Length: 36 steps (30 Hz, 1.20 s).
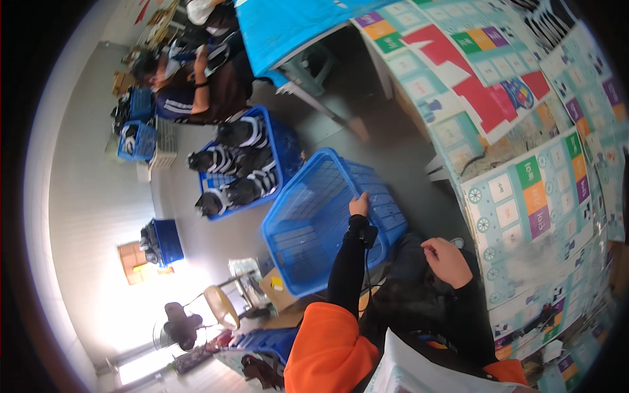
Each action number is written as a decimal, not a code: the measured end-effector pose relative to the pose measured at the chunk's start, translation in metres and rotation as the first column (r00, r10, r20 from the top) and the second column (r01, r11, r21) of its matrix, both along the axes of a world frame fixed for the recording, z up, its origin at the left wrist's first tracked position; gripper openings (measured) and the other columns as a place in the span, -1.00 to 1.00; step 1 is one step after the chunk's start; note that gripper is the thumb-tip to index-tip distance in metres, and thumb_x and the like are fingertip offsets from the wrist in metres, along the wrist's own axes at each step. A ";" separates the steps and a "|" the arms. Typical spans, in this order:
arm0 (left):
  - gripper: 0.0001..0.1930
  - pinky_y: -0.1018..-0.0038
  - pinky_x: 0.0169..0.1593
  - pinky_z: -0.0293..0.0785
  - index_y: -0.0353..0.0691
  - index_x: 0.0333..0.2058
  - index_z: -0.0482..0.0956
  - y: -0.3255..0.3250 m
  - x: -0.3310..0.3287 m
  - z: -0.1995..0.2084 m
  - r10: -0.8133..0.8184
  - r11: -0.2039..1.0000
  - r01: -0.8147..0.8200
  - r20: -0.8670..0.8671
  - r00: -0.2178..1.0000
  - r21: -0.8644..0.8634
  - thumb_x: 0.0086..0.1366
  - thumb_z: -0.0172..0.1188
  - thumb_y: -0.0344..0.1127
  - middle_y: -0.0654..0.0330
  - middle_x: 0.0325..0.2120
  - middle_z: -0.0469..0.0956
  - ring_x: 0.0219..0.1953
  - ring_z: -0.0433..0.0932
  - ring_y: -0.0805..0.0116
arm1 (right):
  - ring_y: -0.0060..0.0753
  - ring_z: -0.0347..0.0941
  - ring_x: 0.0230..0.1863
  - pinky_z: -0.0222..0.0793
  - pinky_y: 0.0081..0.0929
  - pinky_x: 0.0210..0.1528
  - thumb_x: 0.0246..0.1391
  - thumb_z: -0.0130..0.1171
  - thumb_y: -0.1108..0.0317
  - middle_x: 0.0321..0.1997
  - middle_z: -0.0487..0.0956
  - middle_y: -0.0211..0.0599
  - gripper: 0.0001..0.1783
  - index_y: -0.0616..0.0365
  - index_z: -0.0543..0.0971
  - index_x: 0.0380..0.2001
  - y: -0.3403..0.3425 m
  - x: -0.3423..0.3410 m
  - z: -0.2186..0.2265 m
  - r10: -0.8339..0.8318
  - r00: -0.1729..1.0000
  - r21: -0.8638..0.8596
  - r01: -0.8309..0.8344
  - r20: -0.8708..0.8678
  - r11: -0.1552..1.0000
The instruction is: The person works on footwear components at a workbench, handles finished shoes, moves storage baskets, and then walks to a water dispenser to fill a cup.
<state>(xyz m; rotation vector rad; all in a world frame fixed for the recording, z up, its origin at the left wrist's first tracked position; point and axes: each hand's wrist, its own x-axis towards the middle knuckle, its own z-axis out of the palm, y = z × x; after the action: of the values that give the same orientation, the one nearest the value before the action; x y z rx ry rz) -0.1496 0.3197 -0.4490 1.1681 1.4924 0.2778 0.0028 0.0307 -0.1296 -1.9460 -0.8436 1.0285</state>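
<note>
My left hand (359,204) is closed on the rim of a blue plastic basket (319,164), which tilts so that its inside faces me. Slots pierce the basket's walls, and no load shows inside it. Over my lap, beside the table edge, my right hand (448,261) hangs with its fingers loosely bent and slightly apart, holding nothing. A black device is strapped at my left wrist. Just beyond the tilted basket stands another blue basket (280,147) filled with several black-and-white shoes (244,190).
A table covered in printed sheets (504,190) runs along the right. A blue-topped table (282,33) stands ahead. A seated person (187,88) works at the far left, near more baskets (136,139). A fan (180,324) and a chair (221,306) are at lower left.
</note>
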 end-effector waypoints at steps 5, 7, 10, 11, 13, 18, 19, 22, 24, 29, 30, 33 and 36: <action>-0.61 0.35 -0.43 0.45 -0.23 -0.48 0.55 0.038 -0.067 0.121 0.282 0.958 -0.286 0.290 0.914 -0.029 0.34 0.34 -0.03 0.23 -0.65 0.49 -0.56 0.52 0.33 | -0.01 0.59 -0.18 0.51 -0.23 -0.14 0.19 0.20 0.47 -0.22 0.62 -0.06 -0.82 0.24 0.60 -0.14 0.036 -0.001 0.087 0.146 0.989 0.020 -0.146 0.014 0.989; -0.48 0.39 -0.51 0.39 -0.22 -0.57 0.49 0.053 -0.095 0.168 0.349 0.935 -0.353 0.215 0.912 -0.021 0.37 0.31 0.11 0.23 -0.70 0.47 -0.65 0.47 0.37 | -0.01 0.59 -0.18 0.51 -0.24 -0.14 0.19 0.20 0.47 -0.21 0.62 -0.07 -0.82 0.25 0.60 -0.14 0.047 0.000 0.115 0.192 0.980 0.023 -0.194 0.058 0.981; -0.51 0.40 -0.51 0.33 -0.17 -0.54 0.44 0.066 -0.155 0.235 0.483 0.874 -0.472 0.320 0.815 -0.118 0.39 0.31 0.07 0.30 -0.66 0.35 -0.62 0.37 0.42 | -0.01 0.59 -0.18 0.50 -0.23 -0.14 0.20 0.19 0.45 -0.21 0.62 -0.08 -0.82 0.24 0.60 -0.14 0.061 0.000 0.149 0.219 0.972 0.040 -0.223 0.090 0.974; -0.52 0.41 -0.51 0.30 -0.16 -0.53 0.42 0.068 -0.175 0.262 0.506 0.862 -0.482 0.333 0.796 -0.159 0.39 0.31 0.07 0.33 -0.65 0.30 -0.61 0.33 0.43 | -0.01 0.59 -0.18 0.50 -0.23 -0.14 0.20 0.19 0.45 -0.21 0.62 -0.08 -0.82 0.24 0.60 -0.14 0.067 0.002 0.158 0.216 0.970 0.047 -0.222 0.109 0.974; -0.54 0.43 -0.50 0.26 -0.13 -0.51 0.39 0.067 -0.233 0.296 0.594 0.798 -0.571 0.421 0.686 -0.195 0.41 0.29 0.06 0.37 -0.62 0.23 -0.58 0.25 0.46 | -0.01 0.59 -0.18 0.50 -0.21 -0.13 0.20 0.18 0.43 -0.21 0.62 -0.08 -0.82 0.22 0.60 -0.14 0.082 -0.001 0.177 0.299 0.942 0.013 -0.305 0.149 0.952; -0.59 0.53 -0.44 0.20 -0.08 -0.47 0.34 0.042 -0.302 0.442 0.587 0.781 -0.564 0.623 0.517 -0.269 0.48 0.22 0.00 0.42 -0.63 0.12 -0.57 0.15 0.54 | 0.06 0.61 -0.07 0.54 -0.19 -0.04 0.19 0.20 0.36 -0.15 0.68 -0.03 -0.78 0.23 0.64 -0.15 0.117 0.001 0.214 0.344 0.920 -0.028 -0.345 0.187 0.938; -0.60 0.54 -0.44 0.19 -0.09 -0.44 0.35 0.042 -0.304 0.471 0.579 0.782 -0.558 0.656 0.483 -0.279 0.49 0.21 0.00 0.43 -0.63 0.12 -0.57 0.14 0.55 | 0.06 0.61 -0.07 0.54 -0.19 -0.03 0.20 0.19 0.35 -0.15 0.68 -0.02 -0.78 0.21 0.65 -0.14 0.121 0.009 0.213 0.345 0.915 -0.040 -0.345 0.209 0.938; -0.68 0.56 -0.40 0.20 -0.08 -0.42 0.38 0.042 -0.338 0.565 0.492 0.824 -0.516 0.748 0.445 -0.234 0.54 0.15 -0.12 0.45 -0.64 0.14 -0.57 0.15 0.57 | -0.02 0.63 -0.09 0.54 -0.24 -0.03 0.22 0.20 0.35 -0.17 0.69 -0.06 -0.78 0.22 0.66 -0.14 0.144 0.024 0.205 0.298 0.929 -0.050 -0.295 0.220 0.954; -0.70 0.60 -0.41 0.17 -0.07 -0.43 0.37 0.043 -0.367 0.616 0.465 0.835 -0.517 0.743 0.481 -0.188 0.55 0.12 -0.18 0.46 -0.65 0.16 -0.57 0.16 0.58 | -0.22 0.65 -0.11 0.54 -0.34 -0.03 0.23 0.21 0.38 -0.20 0.70 -0.15 -0.79 0.26 0.65 -0.15 0.176 0.030 0.193 0.251 0.956 -0.015 -0.252 0.152 0.968; -0.81 0.59 -0.47 0.13 -0.12 -0.32 0.40 0.056 -0.409 0.670 0.397 0.870 -0.489 0.665 0.633 -0.053 0.56 0.06 -0.28 0.46 -0.69 0.17 -0.61 0.17 0.59 | -0.51 0.63 -0.33 0.52 -0.53 -0.31 0.26 0.15 0.40 -0.31 0.70 -0.33 -0.83 0.21 0.67 -0.19 0.249 0.030 0.087 -0.021 0.929 -0.040 0.006 -0.371 0.999; -0.81 0.59 -0.47 0.13 -0.12 -0.32 0.40 0.061 -0.412 0.679 0.399 0.878 -0.475 0.651 0.646 -0.066 0.56 0.06 -0.28 0.46 -0.69 0.17 -0.61 0.17 0.59 | -0.50 0.63 -0.34 0.52 -0.52 -0.33 0.25 0.15 0.40 -0.34 0.70 -0.32 -0.83 0.21 0.68 -0.21 0.267 0.023 0.071 -0.029 0.932 -0.084 -0.002 -0.362 0.996; -0.89 0.59 -0.49 0.12 -0.17 -0.25 0.42 0.072 -0.422 0.702 0.423 0.851 -0.524 0.572 0.703 0.014 0.53 0.08 -0.33 0.44 -0.69 0.17 -0.63 0.18 0.58 | -0.50 0.63 -0.35 0.52 -0.50 -0.35 0.21 0.19 0.37 -0.41 0.70 -0.30 -0.83 0.21 0.71 -0.28 0.338 -0.012 0.025 0.080 0.950 -0.152 -0.131 -0.303 0.980; -0.92 0.59 -0.49 0.12 -0.22 -0.24 0.40 0.089 -0.446 0.714 0.350 0.871 -0.463 0.455 0.819 0.163 0.48 0.11 -0.40 0.41 -0.71 0.19 -0.66 0.18 0.55 | -0.31 0.68 -0.32 0.57 -0.31 -0.28 0.14 0.21 0.31 -0.38 0.73 -0.19 -0.80 0.20 0.73 -0.34 0.411 -0.044 -0.012 0.175 0.960 -0.173 -0.215 -0.219 0.961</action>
<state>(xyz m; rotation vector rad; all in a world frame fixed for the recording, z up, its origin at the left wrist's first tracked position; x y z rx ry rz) -0.5957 0.4082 0.2647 0.9003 1.3349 0.9948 -0.0416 0.4415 -0.1415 -1.9035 -0.8595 1.4495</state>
